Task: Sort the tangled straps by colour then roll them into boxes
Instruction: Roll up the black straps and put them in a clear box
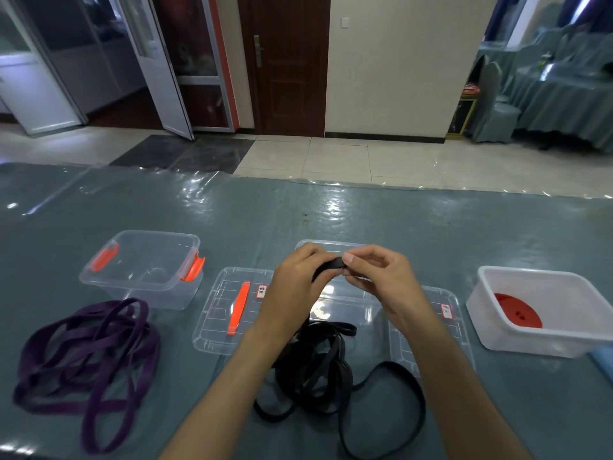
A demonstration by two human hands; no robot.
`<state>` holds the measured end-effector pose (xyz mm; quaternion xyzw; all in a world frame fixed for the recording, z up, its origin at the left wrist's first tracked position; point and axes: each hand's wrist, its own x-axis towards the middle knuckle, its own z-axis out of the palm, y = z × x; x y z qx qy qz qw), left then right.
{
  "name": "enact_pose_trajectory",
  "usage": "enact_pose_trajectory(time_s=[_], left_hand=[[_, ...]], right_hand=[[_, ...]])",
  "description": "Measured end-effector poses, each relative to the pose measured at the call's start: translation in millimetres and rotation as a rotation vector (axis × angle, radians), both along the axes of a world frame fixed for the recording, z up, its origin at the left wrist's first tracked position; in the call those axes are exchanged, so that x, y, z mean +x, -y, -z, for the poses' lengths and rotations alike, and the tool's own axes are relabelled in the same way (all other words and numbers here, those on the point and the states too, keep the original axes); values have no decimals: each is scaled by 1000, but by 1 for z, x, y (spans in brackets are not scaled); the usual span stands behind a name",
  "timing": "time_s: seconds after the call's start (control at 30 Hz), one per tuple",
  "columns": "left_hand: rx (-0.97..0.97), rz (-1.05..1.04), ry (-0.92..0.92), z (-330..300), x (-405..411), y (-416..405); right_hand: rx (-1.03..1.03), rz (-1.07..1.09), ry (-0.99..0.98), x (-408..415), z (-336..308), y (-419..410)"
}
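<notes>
A grey-blue bench (431, 220) under clear plastic sheeting is facing a tiled floor and a dark wooden door (285, 61). The black strap (318, 370) is lying tangled at the near edge, one end rising to the left hand (295, 287) and right hand (381, 280), both pinching it above a clear lid (225, 313). The purple strap (89, 356) is lying heaped by a clear box (142, 267).

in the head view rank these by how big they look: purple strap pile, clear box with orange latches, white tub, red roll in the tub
1. purple strap pile, though it lies nearer the camera, which may flatter it
2. white tub and clear box with orange latches look much alike, so no ranking between them
3. red roll, clearly smallest
</notes>
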<state>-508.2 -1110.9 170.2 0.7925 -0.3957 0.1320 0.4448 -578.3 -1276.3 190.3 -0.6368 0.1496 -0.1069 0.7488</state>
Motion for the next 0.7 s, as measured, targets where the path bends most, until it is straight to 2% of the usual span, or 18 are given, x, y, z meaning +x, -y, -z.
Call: enact_pose_trajectory(time_s=[0.1,0.2,0.37,0.5,0.7], left_hand=[[-149,-19,-130,-3,-6,4],[-352,-26,-307,-8,-11,8],[-551,-23,-392,-9,-13,18],[-622,-43,-449,1,-11,26],[-571,44,-476,9,-2,21]], right_hand=[[51,25,-35,0,-1,3],[243,26,-68,1,-1,2],[386,-64,-61,3,2,-7],[356,-83,-35,7,1,-9],[243,-113,-42,14,1,-10]])
